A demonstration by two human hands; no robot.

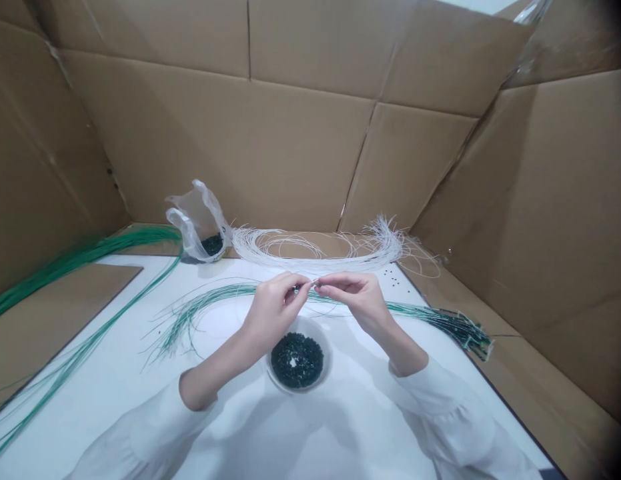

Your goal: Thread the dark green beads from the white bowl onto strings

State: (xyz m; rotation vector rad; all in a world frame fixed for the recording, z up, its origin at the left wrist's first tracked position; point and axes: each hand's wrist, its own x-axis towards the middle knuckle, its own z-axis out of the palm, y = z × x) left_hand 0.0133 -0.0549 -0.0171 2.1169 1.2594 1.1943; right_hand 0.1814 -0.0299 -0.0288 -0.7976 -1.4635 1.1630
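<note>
Above a white bowl [329, 360] of small dark green beads [297, 367], my two hands meet fingertip to fingertip. My left hand [276, 303] is closed in a pinch on what looks like a thin white strand [313, 283]; most of it is hidden or too fine to follow. Opposite it, my right hand [359, 295] pinches a tiny dark piece, apparently a bead [318, 285]. Behind and below the hands runs a bundle of green strands [217, 291], its right end [465, 330] thick with dark pieces and pale tips.
A plastic bag [210, 213] with dark beads stands at the back left. Coiled white strands [310, 261] lie along the back. Long green strands [85, 263] fill the left side. Loose beads [395, 280] dot the white table [240, 427]. Cardboard walls [230, 147] enclose it.
</note>
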